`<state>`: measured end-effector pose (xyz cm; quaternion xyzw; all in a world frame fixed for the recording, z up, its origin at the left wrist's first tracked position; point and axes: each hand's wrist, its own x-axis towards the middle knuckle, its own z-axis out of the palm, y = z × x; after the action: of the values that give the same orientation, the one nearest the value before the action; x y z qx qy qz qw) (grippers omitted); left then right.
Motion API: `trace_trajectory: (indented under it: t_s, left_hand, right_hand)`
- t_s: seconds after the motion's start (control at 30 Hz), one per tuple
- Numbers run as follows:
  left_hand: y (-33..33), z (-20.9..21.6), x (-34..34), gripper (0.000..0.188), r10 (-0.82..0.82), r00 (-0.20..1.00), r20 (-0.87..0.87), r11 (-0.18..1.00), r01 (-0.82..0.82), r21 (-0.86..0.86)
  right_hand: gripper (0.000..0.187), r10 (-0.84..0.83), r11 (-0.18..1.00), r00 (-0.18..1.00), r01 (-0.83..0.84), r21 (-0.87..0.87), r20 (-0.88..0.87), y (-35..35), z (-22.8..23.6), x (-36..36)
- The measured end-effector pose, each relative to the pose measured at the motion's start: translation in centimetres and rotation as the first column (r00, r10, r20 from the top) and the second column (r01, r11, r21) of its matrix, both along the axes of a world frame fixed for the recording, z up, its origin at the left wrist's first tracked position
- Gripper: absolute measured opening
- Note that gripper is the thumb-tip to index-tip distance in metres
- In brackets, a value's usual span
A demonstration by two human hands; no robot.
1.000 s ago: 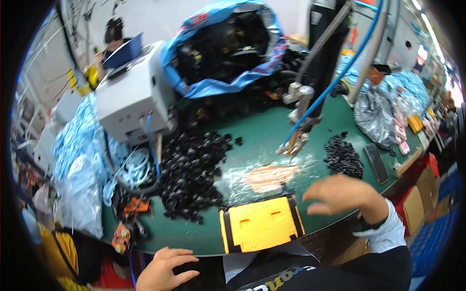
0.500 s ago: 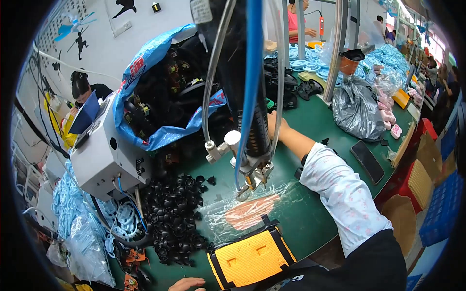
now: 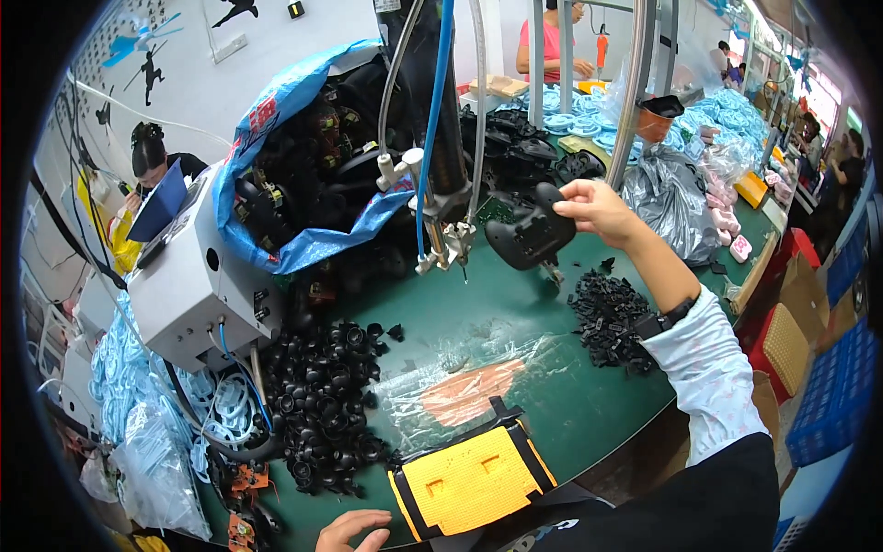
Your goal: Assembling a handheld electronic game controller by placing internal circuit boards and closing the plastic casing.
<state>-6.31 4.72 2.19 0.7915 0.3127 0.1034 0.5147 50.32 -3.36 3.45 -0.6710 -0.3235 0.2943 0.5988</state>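
My right hand (image 3: 593, 210) pinches a black game controller shell (image 3: 532, 237) by one grip, holding it up over the far middle of the bench. Close to its left hangs a screwdriving head (image 3: 449, 241) with a thin bit, hoses and a black body. My left hand (image 3: 354, 532) shows only partly at the lower edge, fingers apart and holding nothing. Beside it lies a yellow textured pad (image 3: 467, 480) edged with black tape and marked by two small recesses.
Black cup-shaped caps (image 3: 331, 414) are heaped left of the pad, small black parts (image 3: 607, 317) under my right forearm. A blue bag (image 3: 308, 253) of controller parts stands behind a grey machine box (image 3: 198, 285). More black shells (image 3: 515, 147) and a grey plastic bag (image 3: 671, 202) lie farther back.
My right hand has come out from behind the screwdriving head, bringing the controller shell toward me and to the right. The small parts heap is now uncovered; the phone is hidden behind my arm.
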Motion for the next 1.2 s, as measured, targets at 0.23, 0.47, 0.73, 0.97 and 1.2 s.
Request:
trace_trajectory:
  t_s: [0.23,0.47,0.73,0.97,1.2]
  left_hand:
    - [-1.6,0.2,1.3,0.019,-0.117,0.985,0.129,0.990,0.105,0.099]
    - [-2.9,-1.4,4.7,0.085,0.045,0.960,0.277,0.960,-0.118,0.254]
    - [-5.8,-3.8,3.5,0.039,-0.343,0.936,0.082,0.773,0.232,0.590]
    - [-6.2,-5.3,3.4,0.031,-0.318,0.941,0.120,0.791,0.193,0.580]
    - [-6.8,-5.8,3.3,0.030,-0.313,0.943,0.116,0.756,0.173,0.632]
  right_hand:
    - [0.026,0.254,0.965,0.964,-0.247,0.092,-0.080,-5.9,2.3,-7.7]
    - [0.021,0.597,0.732,0.750,-0.655,0.189,0.285,-6.7,2.5,-20.2]
    - [0.017,0.681,0.531,0.337,-0.839,-0.121,0.650,-11.6,-4.6,-27.8]
    - [0.014,0.732,0.517,0.353,-0.845,-0.137,0.583,-11.6,-3.7,-27.9]
    - [0.021,0.392,0.896,0.909,-0.343,-0.282,0.141,-7.8,-3.5,-26.5]
